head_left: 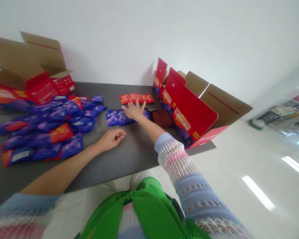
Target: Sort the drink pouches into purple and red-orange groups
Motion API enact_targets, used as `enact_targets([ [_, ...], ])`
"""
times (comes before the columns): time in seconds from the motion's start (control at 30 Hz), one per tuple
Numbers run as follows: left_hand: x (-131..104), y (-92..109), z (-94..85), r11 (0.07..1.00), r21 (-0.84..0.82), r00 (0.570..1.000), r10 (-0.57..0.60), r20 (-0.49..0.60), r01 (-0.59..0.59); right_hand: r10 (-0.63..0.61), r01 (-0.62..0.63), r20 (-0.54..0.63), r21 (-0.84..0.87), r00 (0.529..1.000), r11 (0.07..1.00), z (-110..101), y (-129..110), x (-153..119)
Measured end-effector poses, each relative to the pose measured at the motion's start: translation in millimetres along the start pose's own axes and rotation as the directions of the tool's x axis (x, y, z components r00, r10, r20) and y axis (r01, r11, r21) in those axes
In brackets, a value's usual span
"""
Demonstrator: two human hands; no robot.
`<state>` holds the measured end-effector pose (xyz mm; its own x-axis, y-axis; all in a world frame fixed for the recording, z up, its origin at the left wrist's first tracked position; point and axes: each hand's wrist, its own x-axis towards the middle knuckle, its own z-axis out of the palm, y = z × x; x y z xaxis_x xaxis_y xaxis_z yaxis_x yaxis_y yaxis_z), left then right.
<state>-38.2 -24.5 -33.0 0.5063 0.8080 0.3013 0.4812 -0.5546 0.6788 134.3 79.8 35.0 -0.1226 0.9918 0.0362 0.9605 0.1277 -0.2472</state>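
My right hand [134, 112] reaches over a row of purple sachets [112, 118], its fingers spread and palm down. Part of that row is hidden beneath the hand, and whether the palm touches it I cannot tell. Just beyond the fingertips lies a row of overlapping red-orange sachets [129, 98]. My left hand [112, 138] rests near the tabletop in front of the purple row, fingers curled in; anything inside them is hidden. To its left spreads a large heap of purple sachets [57, 114], with some red-orange sachets [61, 132] mixed in.
Open red-and-purple cartons [189, 116] stand along the right of the dark table [109, 166], flaps raised. A dark reddish-brown item [162, 118] lies beside them. Another open carton [40, 89] stands back left, against the heap. A white wall [114, 39] rises behind.
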Motion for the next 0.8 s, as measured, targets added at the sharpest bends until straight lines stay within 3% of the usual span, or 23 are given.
enact_targets([
  [0.1, -1.3, 4.3, -1.1, 0.998, 0.042, 0.999, 0.052, 0.008, -0.053, -0.059, 0.06, 0.089, -0.011, 0.994, 0.998, 13.6, 6.4, 2.0],
  [0.27, -2.7, -1.5, -0.3, 0.983, 0.133, 0.992, 0.121, 0.03, -0.124, -0.211, 0.207, -0.073, -0.061, 0.975, 0.976, 32.8, 21.3, -30.0],
  [0.4, -3.9, 0.3, 0.7, 0.946, 0.304, 0.984, 0.15, -0.092, -0.115, -0.309, 0.301, -0.147, -0.078, 0.939, 0.951, 38.1, 25.2, -60.2],
  [0.5, -1.1, 2.8, 0.5, 0.914, 0.402, 0.952, 0.074, -0.296, 0.054, -0.36, 0.351, -0.148, -0.085, 0.921, 0.933, 37.8, 27.5, -74.0],
  [0.6, 6.1, -4.8, 3.1, 0.863, 0.379, 0.873, -0.131, -0.471, 0.334, -0.394, 0.386, -0.144, -0.084, 0.908, 0.919, 38.3, 31.0, -79.0],
  [0.7, 12.8, -21.2, 7.3, 0.792, 0.339, 0.828, -0.339, -0.446, 0.507, -0.387, 0.382, -0.161, -0.057, 0.908, 0.922, 40.2, 31.9, -80.8],
  [0.8, 15.2, -32.0, 8.2, 0.765, 0.374, 0.839, -0.388, -0.383, 0.524, -0.344, 0.35, -0.197, -0.005, 0.918, 0.937, 41.6, 28.6, -82.9],
])
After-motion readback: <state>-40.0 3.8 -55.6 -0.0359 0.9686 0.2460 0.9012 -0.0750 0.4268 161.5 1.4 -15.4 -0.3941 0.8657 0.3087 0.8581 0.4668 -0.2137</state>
